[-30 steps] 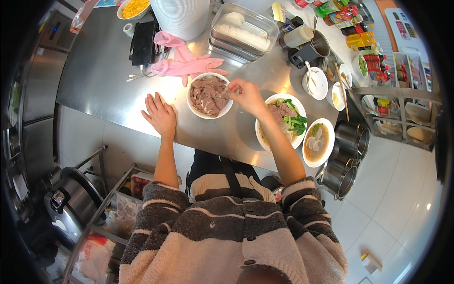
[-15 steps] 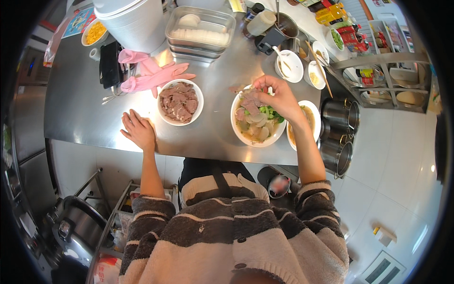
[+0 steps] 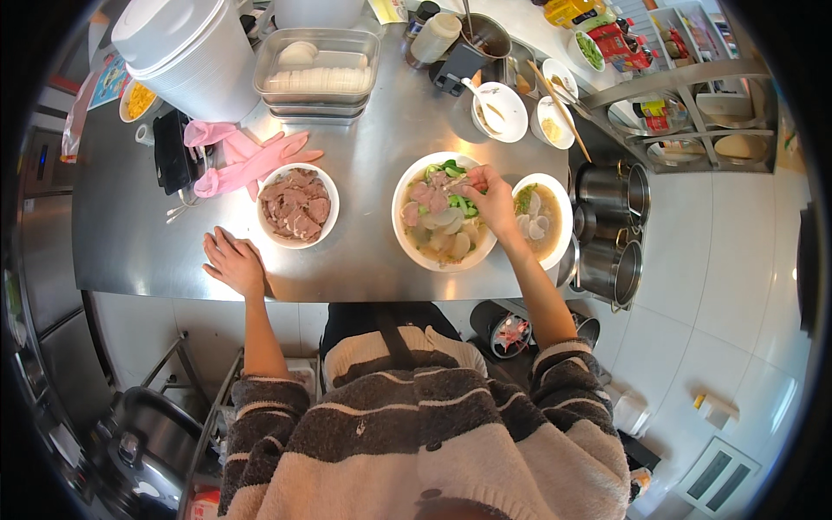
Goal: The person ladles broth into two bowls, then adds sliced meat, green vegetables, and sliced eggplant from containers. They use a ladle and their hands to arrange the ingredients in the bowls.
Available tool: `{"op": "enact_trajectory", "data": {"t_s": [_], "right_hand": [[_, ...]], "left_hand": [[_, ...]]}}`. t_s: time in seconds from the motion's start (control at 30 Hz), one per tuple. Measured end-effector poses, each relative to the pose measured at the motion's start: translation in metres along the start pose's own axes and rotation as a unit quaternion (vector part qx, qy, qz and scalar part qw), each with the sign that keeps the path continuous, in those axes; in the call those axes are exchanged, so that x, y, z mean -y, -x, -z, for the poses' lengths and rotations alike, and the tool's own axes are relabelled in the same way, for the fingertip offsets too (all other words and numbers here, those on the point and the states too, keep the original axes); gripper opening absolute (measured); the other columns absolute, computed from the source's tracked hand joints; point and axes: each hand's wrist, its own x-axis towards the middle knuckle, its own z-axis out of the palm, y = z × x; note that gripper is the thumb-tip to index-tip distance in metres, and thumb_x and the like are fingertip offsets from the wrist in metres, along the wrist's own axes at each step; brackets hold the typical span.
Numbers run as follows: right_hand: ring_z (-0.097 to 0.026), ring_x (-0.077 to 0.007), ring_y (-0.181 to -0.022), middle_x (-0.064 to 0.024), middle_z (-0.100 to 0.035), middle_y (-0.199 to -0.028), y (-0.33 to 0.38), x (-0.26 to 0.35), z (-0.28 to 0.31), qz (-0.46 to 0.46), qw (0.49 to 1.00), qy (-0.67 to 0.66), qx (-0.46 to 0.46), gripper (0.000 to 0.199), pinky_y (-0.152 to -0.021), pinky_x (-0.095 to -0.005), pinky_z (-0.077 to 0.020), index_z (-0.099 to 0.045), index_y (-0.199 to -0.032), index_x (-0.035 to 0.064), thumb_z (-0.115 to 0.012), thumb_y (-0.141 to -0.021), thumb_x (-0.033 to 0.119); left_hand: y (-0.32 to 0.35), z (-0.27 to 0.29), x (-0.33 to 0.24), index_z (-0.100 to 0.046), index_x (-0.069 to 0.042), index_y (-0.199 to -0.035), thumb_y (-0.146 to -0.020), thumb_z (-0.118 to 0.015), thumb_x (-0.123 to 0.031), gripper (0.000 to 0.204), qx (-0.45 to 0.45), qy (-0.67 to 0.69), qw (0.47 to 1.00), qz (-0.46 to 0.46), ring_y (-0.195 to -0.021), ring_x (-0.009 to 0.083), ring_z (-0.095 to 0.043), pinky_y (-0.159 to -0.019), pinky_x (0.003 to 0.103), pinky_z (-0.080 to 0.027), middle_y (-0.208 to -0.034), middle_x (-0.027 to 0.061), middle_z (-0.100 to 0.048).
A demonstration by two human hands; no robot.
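My right hand (image 3: pixel 490 199) is over the right side of a large white soup bowl (image 3: pixel 398 220). Its fingertips pinch a thin slice of cooked meat (image 3: pixel 452 180), partly hidden by the fingers. In that bowl, meat slices, green vegetable pieces and pale round slices (image 3: pixel 444 222) sit in broth. A second white soup bowl (image 3: pixel 565 217), holding pale slices and greens in broth, stands close by on the right, partly behind my forearm. Flat on the steel table, my left hand (image 3: pixel 236 263) rests with spread fingers and holds nothing. Beyond it stands a white bowl (image 3: pixel 334 201) of sliced meat (image 3: pixel 295 204).
Pink rubber gloves (image 3: pixel 247 160) lie behind the meat bowl, beside a stack of white tubs (image 3: pixel 186 65). Steel trays (image 3: pixel 317 80) of pale slices stand farther back. Small white bowls (image 3: pixel 511 102), a spoon and chopsticks (image 3: pixel 562 111) are at the back right, with steel pots (image 3: pixel 612 260) below.
The view has shifted, so the table things appear farther left. My right hand has lowered the meat slice toward the bowl's contents. My left hand stays flat on the table.
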Motion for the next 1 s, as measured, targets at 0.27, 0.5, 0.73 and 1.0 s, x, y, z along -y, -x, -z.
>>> {"op": "enact_trajectory", "data": {"t_s": [0.27, 0.5, 0.73, 1.0], "right_hand": [[-0.064, -0.0199, -0.073, -0.0113, -0.065, -0.084, 0.017, 0.0, 0.01, 0.088, 0.994, 0.066, -0.003, 0.018, -0.068, -0.0317, -0.0521, -0.064, -0.09, 0.0008, -0.07, -0.074, -0.002], [-0.061, -0.0171, -0.073, -0.0081, -0.063, -0.082, 0.03, -0.006, 0.028, 0.078, 0.996, -0.015, 0.037, 0.015, -0.07, -0.0293, -0.0506, -0.065, -0.089, 0.0017, -0.065, -0.076, -0.005], [-0.061, -0.0218, -0.076, -0.0109, -0.063, -0.086, -0.006, -0.017, 0.033, 0.145, 0.985, 0.039, -0.081, 0.017, -0.069, -0.0301, -0.0491, -0.063, -0.088, 0.0013, -0.064, -0.073, -0.006], [-0.062, -0.0275, -0.093, -0.0083, -0.067, -0.095, 0.014, -0.026, 0.031, 0.236, 0.952, 0.171, -0.095, 0.032, -0.085, -0.0393, -0.0421, -0.062, -0.102, 0.0089, -0.055, -0.074, -0.005]], "left_hand": [[0.0, -0.002, 0.001, -0.045, -0.014, -0.137, -0.092, -0.042, -0.025, 0.046, -0.009, -0.007, 1.0, -0.01, -0.137, 0.0264, -0.033, -0.11, 0.059, -0.019, -0.145, 0.0104, -0.039], [0.001, -0.005, 0.002, -0.044, -0.016, -0.139, -0.093, -0.043, -0.027, 0.047, -0.01, -0.014, 1.0, -0.007, -0.137, 0.026, -0.034, -0.11, 0.059, -0.019, -0.146, 0.0094, -0.039], [0.002, -0.005, 0.003, -0.043, -0.016, -0.139, -0.093, -0.043, -0.027, 0.047, -0.004, -0.021, 1.0, -0.006, -0.137, 0.0259, -0.033, -0.111, 0.057, -0.019, -0.146, 0.0086, -0.038], [0.001, -0.005, 0.002, -0.044, -0.015, -0.139, -0.093, -0.043, -0.027, 0.048, -0.012, -0.032, 0.999, -0.012, -0.136, 0.0267, -0.034, -0.11, 0.058, -0.019, -0.146, 0.0101, -0.038]]}}
